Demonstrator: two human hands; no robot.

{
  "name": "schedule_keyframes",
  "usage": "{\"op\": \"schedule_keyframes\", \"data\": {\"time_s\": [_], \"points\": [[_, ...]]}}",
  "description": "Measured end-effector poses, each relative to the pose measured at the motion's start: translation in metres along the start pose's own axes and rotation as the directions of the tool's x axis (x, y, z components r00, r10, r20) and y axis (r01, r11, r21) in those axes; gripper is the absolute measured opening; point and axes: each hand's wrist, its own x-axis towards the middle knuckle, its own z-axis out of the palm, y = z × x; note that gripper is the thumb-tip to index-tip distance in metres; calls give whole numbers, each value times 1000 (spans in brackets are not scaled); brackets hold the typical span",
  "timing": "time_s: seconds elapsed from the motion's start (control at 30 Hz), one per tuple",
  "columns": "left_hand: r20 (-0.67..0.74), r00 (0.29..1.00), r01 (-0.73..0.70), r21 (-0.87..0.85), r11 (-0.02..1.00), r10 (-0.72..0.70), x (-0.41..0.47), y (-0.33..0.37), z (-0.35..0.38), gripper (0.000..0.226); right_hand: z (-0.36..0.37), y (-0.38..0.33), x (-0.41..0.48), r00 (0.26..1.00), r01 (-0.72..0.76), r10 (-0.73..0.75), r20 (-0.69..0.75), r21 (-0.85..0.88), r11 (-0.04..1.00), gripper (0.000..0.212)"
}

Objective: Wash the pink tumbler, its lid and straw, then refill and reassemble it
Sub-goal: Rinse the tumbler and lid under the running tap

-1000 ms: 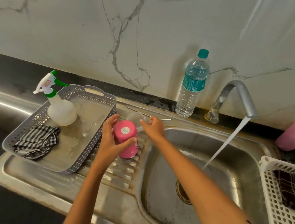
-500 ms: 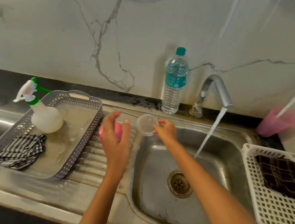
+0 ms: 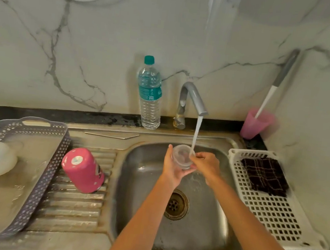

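Rinse step: clear round plastic lid [image 3: 182, 157] held under the tap stream [image 3: 196, 132]. The left hand [image 3: 172, 168] cups it, fingers curled; the right hand [image 3: 206, 164] pinches its rim, possibly rubbing (blurred). The pink cylindrical tumbler [image 3: 83, 170] stands inverted on the ribbed drainboard [image 3: 72, 206] to drain; the thin metal straw [image 3: 111, 135] lies behind.

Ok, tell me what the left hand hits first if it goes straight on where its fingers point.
The left hand likely meets the sink's back wall first, then the tap base; depth unclear.
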Motion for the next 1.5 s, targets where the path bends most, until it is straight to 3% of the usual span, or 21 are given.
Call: {"op": "schedule_keyframes", "data": {"time_s": [0.1,0.2,0.27,0.37,0.5,0.63,0.77,0.83,0.9,1.0,1.07,1.13,1.2,1.27,1.4,1.43,1.5], "points": [[6,999,42,-15,999,-42,6,-1,9,54,-2,9,4,962,222,-253,-106,-240,945,17],[51,998,24,124,992,-31,6,-3,8,49,5,7,-1,871,451,-491,-7,-381,807,16],[118,993,-23,152,988,5,6,-5,6,50,14,5,-7,871,485,-482,89,-307,819,25],[40,999,21,95,995,-25,10,6,1,59,20,11,-14,841,541,-493,222,-329,774,28],[-23,999,51,158,986,-48,14,18,-1,61,3,14,-16,757,630,-580,302,-575,522,31],[28,998,51,184,982,-57,8,19,4,53,7,7,-21,761,647,-570,309,-421,636,37],[62,994,81,127,989,-89,8,26,-2,56,-2,18,-14,702,705,-575,420,-523,479,37],[57,992,104,99,990,-110,8,20,-6,61,-11,18,-9,738,674,-585,338,-419,608,27],[51,991,119,92,989,-124,9,13,-11,68,-10,13,-13,782,617,-568,257,-188,764,20],[-17,997,72,167,983,-70,11,2,-11,60,-3,-6,-22,897,415,-425,121,101,904,22],[-52,997,58,171,983,-50,8,-2,-7,56,2,-16,-20,975,166,-203,86,318,934,30],[-46,999,19,156,988,-12,8,-4,-9,57,4,-25,-11,987,-124,64,146,454,882,36],[4,999,-42,187,981,42,8,-1,-12,61,5,-27,-4,960,-255,189,206,371,893,46],[66,993,-111,266,958,97,12,2,-13,67,4,-24,-1,953,-265,196,233,320,910,49],[55,985,-174,312,934,165,14,10,-15,66,6,-9,-1,918,-187,-13,396,462,867,39],[41,986,-164,297,941,160,13,12,-13,64,10,-7,-2,922,-159,-25,385,438,885,38],[1,992,-118,310,943,123,8,12,-6,62,21,-8,-4,973,-94,13,229,345,934,37]]}}
